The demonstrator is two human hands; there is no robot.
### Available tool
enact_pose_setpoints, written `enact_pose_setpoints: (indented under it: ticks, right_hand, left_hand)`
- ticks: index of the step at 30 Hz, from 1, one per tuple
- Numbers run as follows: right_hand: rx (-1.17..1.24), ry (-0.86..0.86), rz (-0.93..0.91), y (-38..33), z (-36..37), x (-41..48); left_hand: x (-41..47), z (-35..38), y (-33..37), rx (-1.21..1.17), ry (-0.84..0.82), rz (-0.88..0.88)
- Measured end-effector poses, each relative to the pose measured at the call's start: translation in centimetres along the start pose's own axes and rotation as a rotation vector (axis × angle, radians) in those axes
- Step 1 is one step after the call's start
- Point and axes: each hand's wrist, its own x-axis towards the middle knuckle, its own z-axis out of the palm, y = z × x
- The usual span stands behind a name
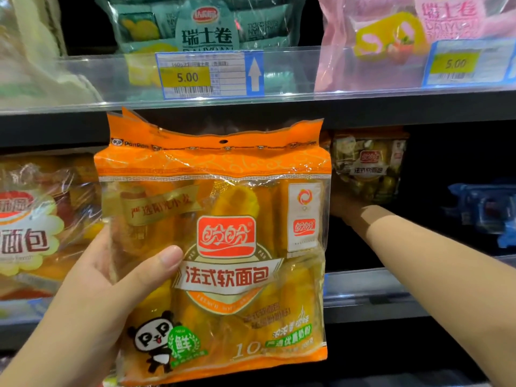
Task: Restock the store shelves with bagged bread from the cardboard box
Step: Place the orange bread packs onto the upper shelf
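Store shelving (363, 113) fills the view, dark tiers stacked one over the other, with a clear plastic lip (83, 79) running along the front of the upper one. Front and centre is the orange bag of bread (215, 247), upright and off the shelf, held in the air before the lower tier with its crimped top overlapping the upper shelf's front edge. The left hand (106, 275) has it by the lower left side: the thumb (167, 258) is pressed across the printed front and the fingers are wrapped behind, out of sight, so that's a firm grasp on the bag. Over on the other side the right forearm (418, 258) stretches deep into the lower tier, and the right hand (343, 206) slips behind the orange bag's edge. Whether those fingers are grasping anything, I cannot tell. Up top sits a teal bag of Swiss roll (206, 26), with a pink bag (405, 37) beside it to the right. On the lower tier a bread bag with a red logo (36, 219) sits at the left, a matching bread bag (368, 166) sits far back just above the reaching wrist, and blue packs (485, 208) lie at the right. Two price tags reading 5.00 are clipped to the lip, one (195, 76) under the teal bag and one (458, 62) under the pink.
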Motion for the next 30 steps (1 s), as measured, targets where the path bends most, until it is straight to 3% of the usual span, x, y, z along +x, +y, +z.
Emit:
enact_pose_setpoints:
  ticks: [4,8,14,17,20,27,30]
  right_hand:
    - [-0.135,-0.101,0.073,3.1,0.5,1.9]
    - [-0.1,-0.189,0.092,8.8,1.0,6.2]
    - [-0.121,-0.135,0.13,8.1,0.9,5.7]
    - [-0.145,-0.171,0.116,6.3,1.0,4.2]
    - [-0.016,-0.157,0.122,2.8,0.6,0.9]
    - [-0.135,-0.149,0.12,-3.9,-4.7,-7.7]
    - [0.13,-0.064,0.167,-4.9,-7.1,-11.6]
  left_hand:
    - [-0.6,1.7,1.0,-0.088,0.014,-0.072]
    - [-0.7,1.6,1.3,-0.101,-0.036,-0.097]
    - [-0.9,1.8,0.8,-0.122,-0.043,-0.104]
    - [-0.8,1.7,0.5,-0.115,-0.047,-0.117]
    - [-0.6,2.1,0.8,-0.12,-0.06,-0.106]
    - [-1.4,4.9,1.3,-0.164,-0.061,-0.12]
    - [-2.1,6.4,2.0,-0.154,-0.077,-0.156]
